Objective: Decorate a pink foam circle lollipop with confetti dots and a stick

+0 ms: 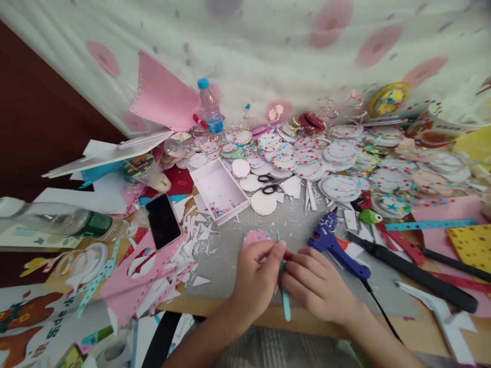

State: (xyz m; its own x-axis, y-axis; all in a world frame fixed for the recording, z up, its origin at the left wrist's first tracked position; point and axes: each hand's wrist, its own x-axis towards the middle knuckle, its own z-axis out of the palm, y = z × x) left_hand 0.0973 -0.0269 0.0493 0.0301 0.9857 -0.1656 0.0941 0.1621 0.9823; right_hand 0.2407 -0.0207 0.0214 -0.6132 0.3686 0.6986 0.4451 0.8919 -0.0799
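Note:
My left hand and my right hand meet above the front of the grey cutting mat. Both are closed, with fingertips pinching a narrow teal strip. Its lower end hangs toward the table edge, and a thin tip shows above my fingers; the middle is hidden by them. Just behind my left hand lies a pink paper disc with coloured dots, partly covered. To the right of my right hand rests a blue glue gun with a black cord.
Behind the hands are a white box with small confetti pieces, black scissors and many stacked paper discs. At left lie a phone, paper scraps and a plastic bottle. A long black tool lies at right.

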